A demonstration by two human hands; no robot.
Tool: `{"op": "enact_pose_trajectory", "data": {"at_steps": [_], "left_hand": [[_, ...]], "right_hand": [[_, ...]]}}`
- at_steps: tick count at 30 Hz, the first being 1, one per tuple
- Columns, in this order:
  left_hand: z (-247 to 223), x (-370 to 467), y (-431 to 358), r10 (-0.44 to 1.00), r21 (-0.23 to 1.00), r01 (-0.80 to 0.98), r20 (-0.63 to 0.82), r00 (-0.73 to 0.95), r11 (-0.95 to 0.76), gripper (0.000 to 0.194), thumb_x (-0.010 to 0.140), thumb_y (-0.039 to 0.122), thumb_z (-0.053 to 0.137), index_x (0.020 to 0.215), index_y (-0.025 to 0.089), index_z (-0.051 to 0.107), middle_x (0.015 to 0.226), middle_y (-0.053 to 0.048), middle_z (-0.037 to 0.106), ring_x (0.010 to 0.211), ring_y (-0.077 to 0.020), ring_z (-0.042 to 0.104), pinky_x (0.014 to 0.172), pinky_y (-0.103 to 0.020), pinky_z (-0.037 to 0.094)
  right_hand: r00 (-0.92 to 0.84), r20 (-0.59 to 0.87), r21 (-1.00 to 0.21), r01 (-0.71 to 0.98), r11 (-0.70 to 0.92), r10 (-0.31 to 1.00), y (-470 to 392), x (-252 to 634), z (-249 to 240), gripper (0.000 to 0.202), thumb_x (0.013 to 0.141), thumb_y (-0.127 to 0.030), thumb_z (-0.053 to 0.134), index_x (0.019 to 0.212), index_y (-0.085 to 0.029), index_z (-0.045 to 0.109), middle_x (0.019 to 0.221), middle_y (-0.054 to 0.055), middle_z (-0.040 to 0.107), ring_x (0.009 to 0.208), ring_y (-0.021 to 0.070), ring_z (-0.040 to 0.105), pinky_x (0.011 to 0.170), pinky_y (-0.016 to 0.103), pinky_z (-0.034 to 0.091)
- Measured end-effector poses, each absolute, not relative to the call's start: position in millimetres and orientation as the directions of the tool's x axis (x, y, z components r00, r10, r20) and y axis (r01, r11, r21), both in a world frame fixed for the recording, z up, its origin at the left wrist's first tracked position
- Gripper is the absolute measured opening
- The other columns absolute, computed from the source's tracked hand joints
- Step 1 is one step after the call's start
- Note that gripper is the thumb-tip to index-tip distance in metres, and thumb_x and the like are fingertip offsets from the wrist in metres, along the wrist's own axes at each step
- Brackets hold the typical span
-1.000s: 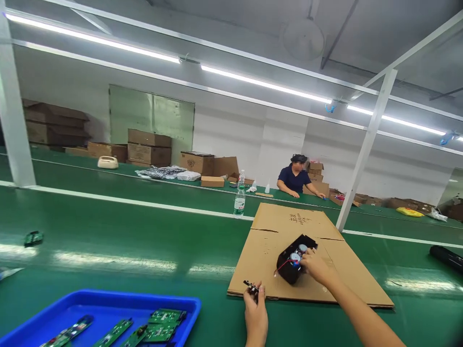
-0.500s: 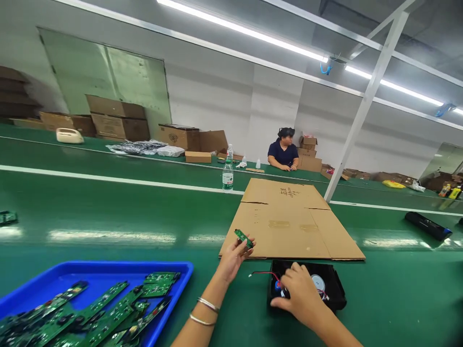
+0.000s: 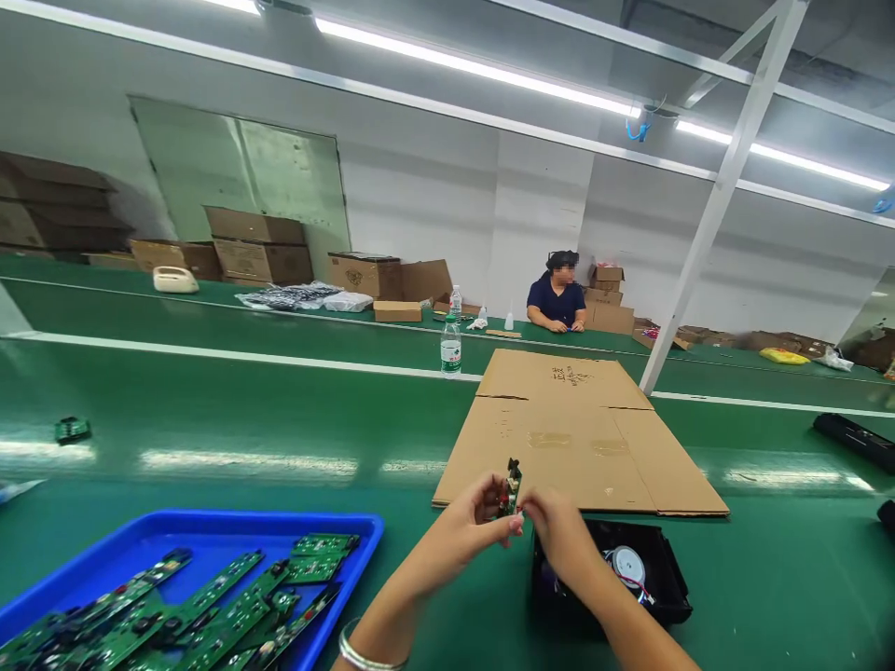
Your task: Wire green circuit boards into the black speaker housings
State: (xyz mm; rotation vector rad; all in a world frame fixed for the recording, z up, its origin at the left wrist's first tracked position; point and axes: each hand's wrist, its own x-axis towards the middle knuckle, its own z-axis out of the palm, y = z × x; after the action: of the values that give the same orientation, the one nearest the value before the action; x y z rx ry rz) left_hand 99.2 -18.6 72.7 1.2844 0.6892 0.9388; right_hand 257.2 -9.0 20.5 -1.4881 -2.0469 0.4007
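My left hand (image 3: 461, 531) and my right hand (image 3: 559, 531) meet in front of me, both pinching a small green circuit board (image 3: 511, 487) held upright between the fingertips. Just below my right hand a black speaker housing (image 3: 650, 582) rests on the green belt, with a round silver speaker (image 3: 627, 564) and red wires showing inside. A flattened cardboard sheet (image 3: 580, 433) lies just beyond the hands.
A blue tray (image 3: 174, 545) with several green circuit boards sits at the lower left. A water bottle (image 3: 451, 347) stands behind the cardboard. Another person (image 3: 557, 296) sits at the far bench among cardboard boxes. A white post (image 3: 706, 205) rises at right; a black bar (image 3: 853, 436) lies far right.
My right hand left the speaker housing and rose to join my left hand on the small circuit board, which now stands upright. The housing stays on the belt near me.
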Motion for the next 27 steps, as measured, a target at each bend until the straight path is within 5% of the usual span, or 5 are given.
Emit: {"op": "enact_pose_trajectory", "data": {"at_steps": [3, 7, 12, 17, 27], "left_hand": [[70, 109, -23, 0.896, 0.996, -0.091, 0.03, 0.443, 0.012, 0.025, 0.063, 0.029, 0.065, 0.075, 0.019, 0.045, 0.068, 0.001, 0.058, 0.056, -0.0124, 0.054, 0.047, -0.021, 0.039], [57, 123, -21, 0.923, 0.997, -0.075, 0.003, 0.386, 0.028, 0.037, 0.064, 0.027, 0.061, 0.097, 0.018, 0.048, 0.066, 0.001, 0.06, 0.051, -0.012, 0.051, 0.045, -0.021, 0.035], [47, 129, -15, 0.931, 0.988, -0.119, -0.047, 0.361, 0.096, 0.053, 0.065, 0.029, 0.055, 0.115, 0.011, 0.049, 0.064, 0.0, 0.058, 0.056, -0.0137, 0.049, 0.051, -0.024, 0.038], [58, 119, -19, 0.911, 0.989, 0.142, -0.024, 0.413, -0.038, 0.034, 0.068, 0.029, 0.051, 0.099, 0.014, 0.056, 0.079, -0.002, 0.061, 0.056, -0.0115, 0.05, 0.056, -0.025, 0.042], [61, 120, -21, 0.882, 0.879, 0.302, 0.228, 0.413, -0.369, 0.026, 0.069, 0.033, 0.053, 0.09, 0.019, 0.061, 0.082, -0.003, 0.067, 0.074, -0.0181, 0.06, 0.069, -0.029, 0.048]], "right_hand": [[-0.05, 0.276, -0.912, 0.303, 0.277, 0.96, -19, 282, 32, 0.029, 0.083, -0.041, 0.044, 0.087, -0.015, 0.056, 0.072, 0.002, 0.058, 0.056, 0.0113, 0.056, 0.056, 0.023, 0.046], [0.055, 0.256, -0.967, 0.017, 0.256, 0.965, -30, 287, 32, 0.034, 0.07, -0.047, 0.062, 0.081, -0.015, 0.058, 0.067, 0.001, 0.058, 0.058, 0.0124, 0.057, 0.058, 0.025, 0.047], [0.038, 0.297, -0.937, 0.204, 0.283, 0.954, -34, 280, 31, 0.026, 0.075, -0.041, 0.056, 0.079, -0.015, 0.059, 0.072, 0.002, 0.058, 0.056, 0.0109, 0.052, 0.051, 0.022, 0.043], [-0.066, 0.444, -0.746, 0.524, 0.41, 0.893, -38, 280, 34, 0.018, 0.085, -0.029, 0.042, 0.078, -0.017, 0.053, 0.073, 0.002, 0.055, 0.068, 0.0128, 0.05, 0.064, 0.024, 0.04], [0.103, 0.54, -0.703, 0.601, 0.381, 0.835, -46, 262, 22, 0.02, 0.089, -0.031, 0.037, 0.077, -0.019, 0.049, 0.075, 0.002, 0.055, 0.073, 0.0144, 0.05, 0.066, 0.025, 0.037]]}}
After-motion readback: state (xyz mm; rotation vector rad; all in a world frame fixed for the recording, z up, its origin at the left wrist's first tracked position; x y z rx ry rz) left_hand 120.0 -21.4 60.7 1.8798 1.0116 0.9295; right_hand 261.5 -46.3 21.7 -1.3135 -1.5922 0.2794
